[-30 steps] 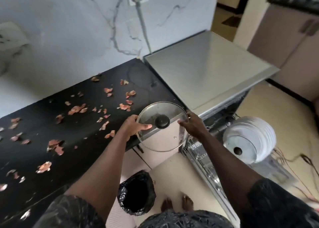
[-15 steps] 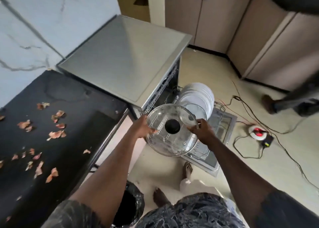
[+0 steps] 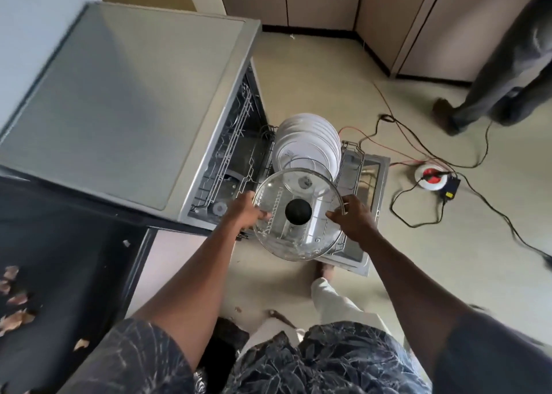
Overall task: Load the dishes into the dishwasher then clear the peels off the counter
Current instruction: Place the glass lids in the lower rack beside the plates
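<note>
A round glass pot lid [image 3: 277, 232] with a black knob hangs above the pulled-out lower rack [image 3: 352, 166] of the open dishwasher [image 3: 125, 101]. My left hand [image 3: 245, 214] grips its left rim and my right hand [image 3: 354, 219] grips its right rim. Several white plates [image 3: 307, 142] stand upright in the rack just beyond the lid. Onion peels [image 3: 16, 316] lie on the black counter [image 3: 68, 262] at the far left.
The dishwasher door [image 3: 373, 190] lies open on the floor ahead of my feet. Cables and a red and white power reel [image 3: 431, 177] sprawl on the floor to the right. Another person's legs [image 3: 490, 101] stand at the right. A black bin bag [image 3: 222, 346] sits below me.
I have turned from the counter toward the dishwasher, carrying the lid in both hands. The lid now hangs over the lower rack, closer to the plates.
</note>
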A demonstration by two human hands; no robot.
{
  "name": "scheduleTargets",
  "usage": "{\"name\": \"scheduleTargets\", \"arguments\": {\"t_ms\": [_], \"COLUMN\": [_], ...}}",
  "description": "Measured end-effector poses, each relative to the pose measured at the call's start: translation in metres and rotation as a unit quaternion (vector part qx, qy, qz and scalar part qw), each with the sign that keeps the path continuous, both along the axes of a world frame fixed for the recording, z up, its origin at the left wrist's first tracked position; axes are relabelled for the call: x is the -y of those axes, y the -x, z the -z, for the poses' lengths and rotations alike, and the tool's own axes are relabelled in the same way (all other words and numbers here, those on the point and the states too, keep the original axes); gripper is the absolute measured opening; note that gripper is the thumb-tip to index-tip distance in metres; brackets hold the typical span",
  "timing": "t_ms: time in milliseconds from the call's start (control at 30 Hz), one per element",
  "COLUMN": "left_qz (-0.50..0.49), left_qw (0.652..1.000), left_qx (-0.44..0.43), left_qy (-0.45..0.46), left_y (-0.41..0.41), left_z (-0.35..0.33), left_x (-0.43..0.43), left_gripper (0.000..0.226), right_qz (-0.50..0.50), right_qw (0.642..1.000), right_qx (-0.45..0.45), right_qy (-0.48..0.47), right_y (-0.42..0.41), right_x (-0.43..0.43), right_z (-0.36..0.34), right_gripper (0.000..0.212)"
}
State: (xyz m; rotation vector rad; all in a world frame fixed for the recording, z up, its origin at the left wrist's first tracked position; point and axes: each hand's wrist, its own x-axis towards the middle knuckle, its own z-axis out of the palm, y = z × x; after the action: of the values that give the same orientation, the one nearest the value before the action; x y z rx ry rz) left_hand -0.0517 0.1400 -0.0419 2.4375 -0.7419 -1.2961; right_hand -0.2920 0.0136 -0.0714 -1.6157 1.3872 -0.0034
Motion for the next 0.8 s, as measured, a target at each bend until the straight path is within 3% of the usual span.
{"name": "scheduleTargets", "arguments": {"t_ms": [233, 433, 600, 800], "left_qz": [0.012, 0.04, 0.062, 0.074], "left_qw": [0.999, 0.994, 0.988, 0.983], "left_qx": [0.037, 0.098, 0.138, 0.161], "left_qy": [-0.022, -0.005, 0.018, 0.046], "left_y": [-0.019, -0.051, -0.072, -0.096], "left_z": [0.043, 0.119, 0.187, 0.251], "left_x": [0.045, 0.094, 0.138, 0.187], "left_gripper": [0.076, 0.073, 0.047, 0.055], "right_qz": [-0.008, 0.044, 0.082, 0.117], "right_qw": [1.0, 0.999, 0.996, 0.99], "right_qx": [-0.018, 0.011, 0.034, 0.013], "right_qy": [-0.01, 0.002, 0.022, 0.071], "right_y": [-0.009, -0.04, -0.068, -0.092], "right_x": [0.041, 0.069, 0.1, 0.131], "right_z": [0.054, 0.121, 0.186, 0.252], "right_gripper": [0.025, 0.031, 0.032, 0.038]}}
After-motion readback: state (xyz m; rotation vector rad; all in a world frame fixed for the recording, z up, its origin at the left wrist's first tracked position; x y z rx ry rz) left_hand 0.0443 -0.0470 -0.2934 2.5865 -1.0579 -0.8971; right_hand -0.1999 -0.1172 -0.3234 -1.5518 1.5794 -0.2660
